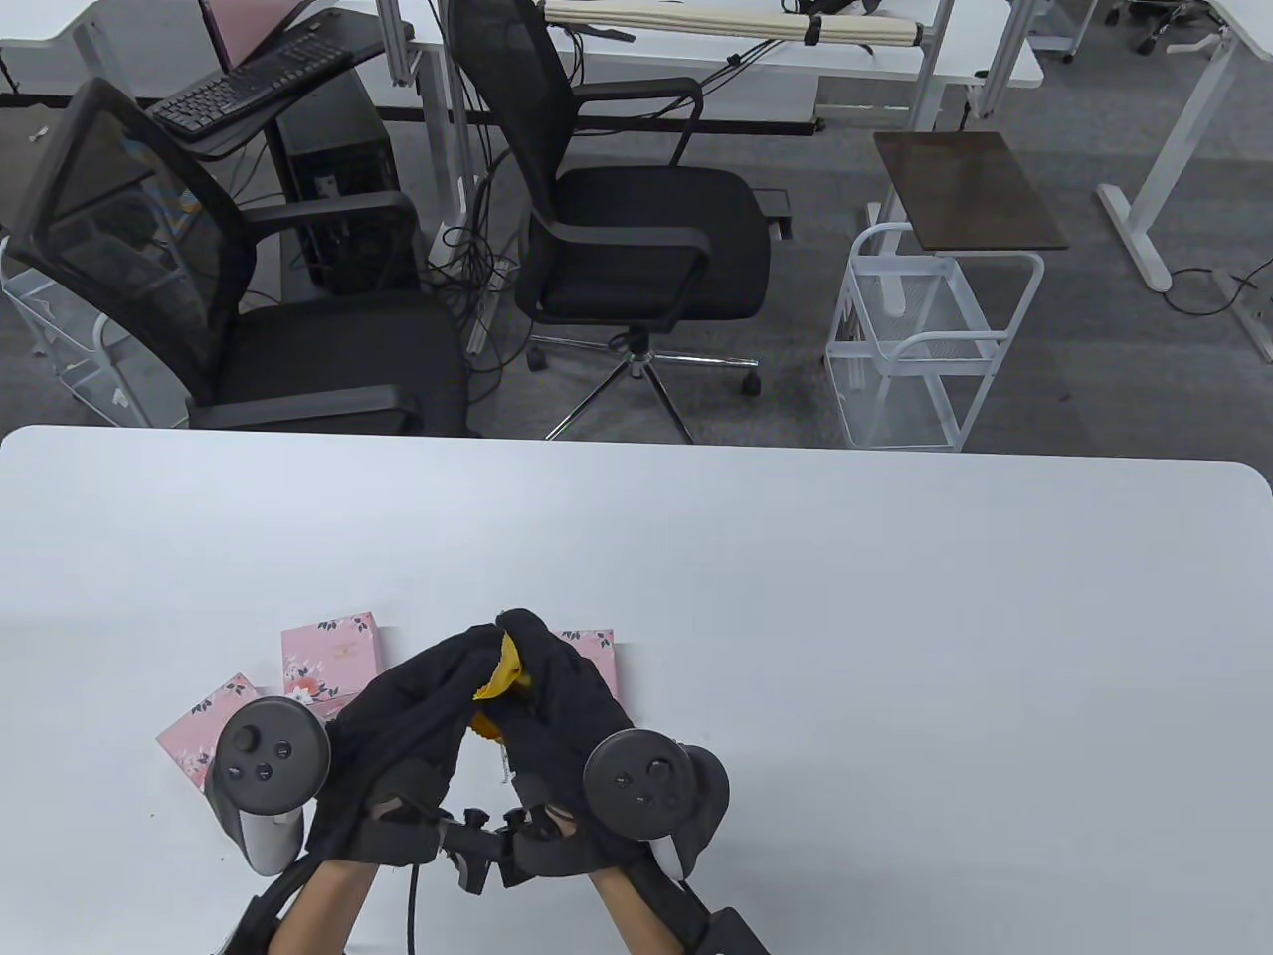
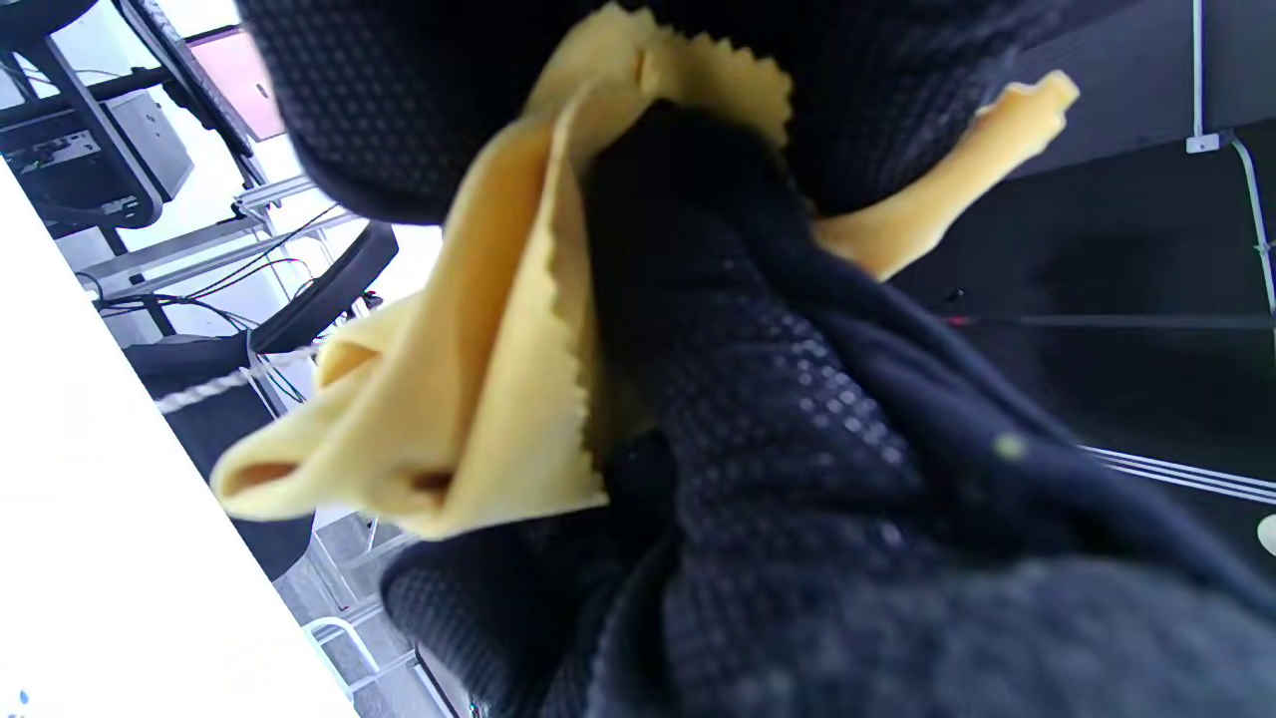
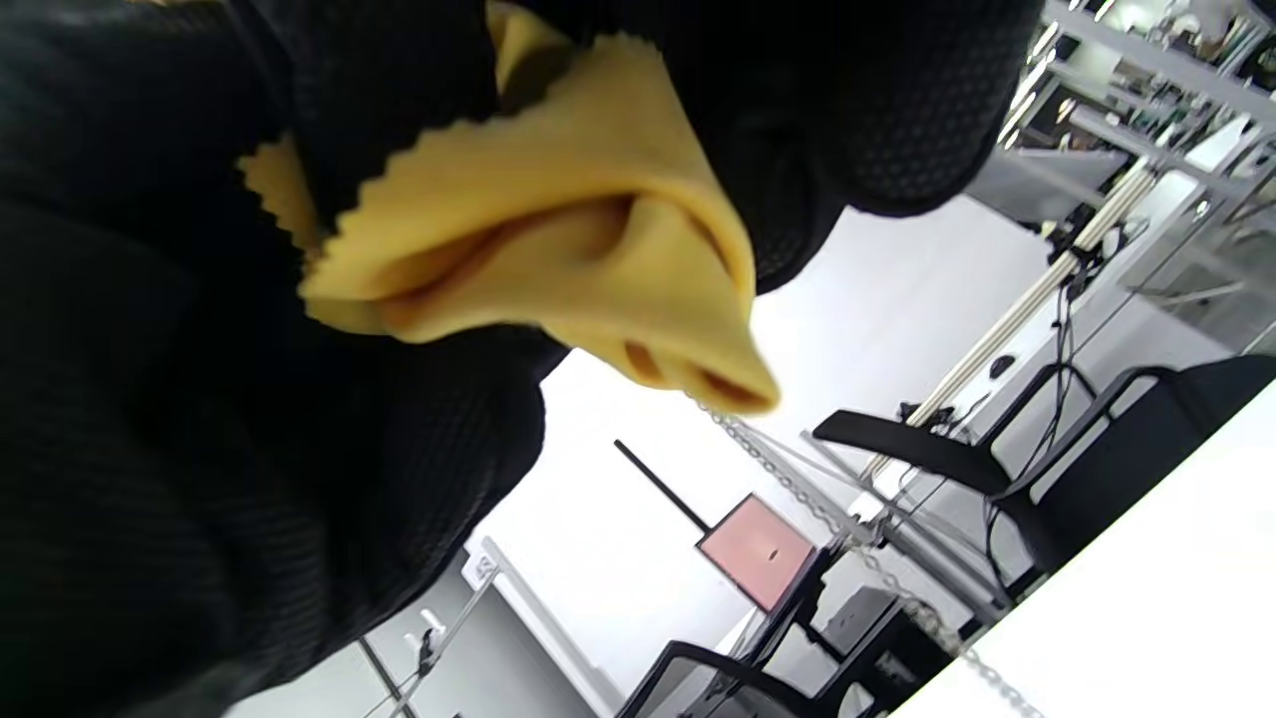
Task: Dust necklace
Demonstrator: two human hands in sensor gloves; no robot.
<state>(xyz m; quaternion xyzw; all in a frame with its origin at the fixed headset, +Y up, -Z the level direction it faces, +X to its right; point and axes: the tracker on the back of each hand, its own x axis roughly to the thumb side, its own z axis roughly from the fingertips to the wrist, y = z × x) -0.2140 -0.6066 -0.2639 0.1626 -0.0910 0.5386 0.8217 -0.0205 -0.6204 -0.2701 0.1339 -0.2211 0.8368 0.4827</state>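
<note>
Both gloved hands meet over the table's near edge, fingertips together. Between them is a folded yellow cloth [image 1: 505,678], pinched by my left hand [image 1: 467,657] and my right hand [image 1: 532,642]. A thin silver necklace chain [image 1: 507,768] hangs out from under the cloth. In the left wrist view the cloth [image 2: 478,379] bunches between dark fingers [image 2: 758,399], and the chain [image 2: 224,385] runs off to the left. The right wrist view shows the cloth [image 3: 558,229] with the chain [image 3: 797,489] trailing from its lower tip. How the chain is held inside the cloth is hidden.
Three pink floral boxes lie on the white table [image 1: 796,617] behind the hands: one [image 1: 331,657] at centre left, one [image 1: 199,741] further left, one [image 1: 600,649] behind the right hand. Office chairs [image 1: 636,229] and a white cart [image 1: 925,338] stand beyond the far edge.
</note>
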